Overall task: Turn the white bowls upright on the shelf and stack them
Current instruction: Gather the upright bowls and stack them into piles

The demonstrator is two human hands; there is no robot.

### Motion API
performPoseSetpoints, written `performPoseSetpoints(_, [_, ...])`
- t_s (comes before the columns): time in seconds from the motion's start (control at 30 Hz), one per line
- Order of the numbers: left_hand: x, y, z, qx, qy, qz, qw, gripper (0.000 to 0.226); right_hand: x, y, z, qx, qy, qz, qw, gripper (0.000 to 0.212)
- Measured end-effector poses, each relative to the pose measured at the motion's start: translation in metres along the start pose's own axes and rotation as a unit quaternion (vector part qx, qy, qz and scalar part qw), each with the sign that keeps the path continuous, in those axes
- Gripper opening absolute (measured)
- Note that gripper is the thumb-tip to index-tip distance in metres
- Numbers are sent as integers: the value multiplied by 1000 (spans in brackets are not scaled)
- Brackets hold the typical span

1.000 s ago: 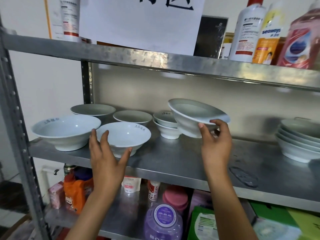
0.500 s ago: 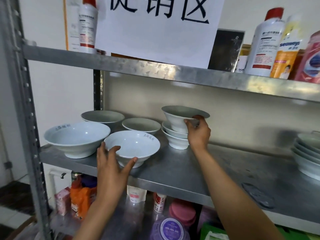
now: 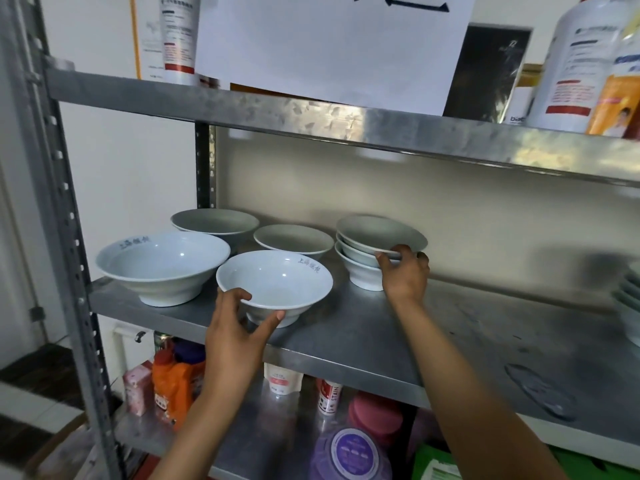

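Head view is showing glazed white ceramic bowls, likely rigid, slick, chip-prone: left hand (image 3: 239, 337) gripping near bowl (image 3: 274, 285) by rim, right hand (image 3: 405, 271) pinching stacked bowl (image 3: 381, 233) rim.

We're looking at a shop or its stockroom here, goods racked on a bolted steel shelving unit (image 3: 242, 334) with punched uprights. A big white paper sign (image 3: 332, 46) with bold handwritten characters hangs off the top shelf, right beside labelled cleaning bottles (image 3: 571, 64). On the middle shelf, matching white bowls (image 3: 162, 265) sit in multiples, like stock. Down below it's packed: an orange detergent pouch (image 3: 176, 386), a stain-remover bottle (image 3: 329, 396), a purple tub (image 3: 349, 455), green packets (image 3: 436, 462).
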State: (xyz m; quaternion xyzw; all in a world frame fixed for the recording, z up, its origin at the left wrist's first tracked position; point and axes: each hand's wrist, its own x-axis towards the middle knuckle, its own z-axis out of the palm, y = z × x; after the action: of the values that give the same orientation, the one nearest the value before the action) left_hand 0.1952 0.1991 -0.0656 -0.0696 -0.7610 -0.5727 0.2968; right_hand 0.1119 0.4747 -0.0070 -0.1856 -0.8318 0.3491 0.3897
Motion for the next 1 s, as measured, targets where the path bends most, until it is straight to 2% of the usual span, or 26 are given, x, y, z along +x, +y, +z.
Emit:
performPoseSetpoints(0.07, [1,-1,0,-30,2,-13,999,46,-4,9,1,16,-15,-9,1000,40])
performPoseSetpoints(0.17, [0,-2,1,-80,1,-35,996,45,-23,22,0,26,-37,-12,999,60])
performPoseSetpoints(0.27, [-2,6,7,-120,7,-46,992,45,-40,24,0,50,5,-10,999,68])
performPoseSetpoints(0.37, [-1,22,16,-143,18,-38,989,44,-44,22,-3,53,33,17,998,48])
performPoseSetpoints(0.47, [7,40,23,-171,25,-19,985,42,-45,26,0,40,-7,33,999,22])
performPoseSetpoints(0.53, [19,54,30,-199,26,-6,980,42,-45,26,2,26,-25,28,999,11])
performPoseSetpoints(0.7, [49,83,66,-262,20,27,965,43,-39,31,6,-4,-49,5,999,12])
performPoseSetpoints(0.87, [76,105,108,-270,-14,52,961,45,-41,31,14,-34,-85,-31,995,12])
performPoseSetpoints(1.0, [94,108,138,-255,-41,80,963,44,-41,33,18,4,-89,-33,995,14])
